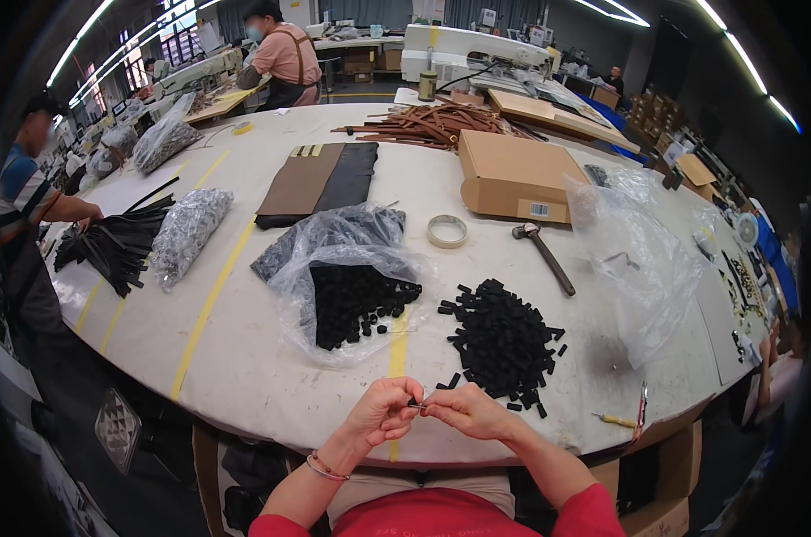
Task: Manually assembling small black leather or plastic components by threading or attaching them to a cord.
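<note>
Small black piece (412, 403) is pinched in the left hand (387, 412), with the right hand (466, 412) beside it gripping a thin pale sliver (421, 407), above the worktop's (289, 394) near edge. Yellow stripes (214, 304) cross its smudged surface; past the far edge stands a co-worker (284, 64), strip lights (747, 64) overhead.

Black pieces (504, 345) on pale table (244, 349)

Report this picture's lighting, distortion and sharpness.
In the head view, the ceiling tube lights burn out white and bend toward the rim; in the head view, the worktable bows at its near edge; in the head view, the small dark piece between the fingers is too tiny to make out.
</note>
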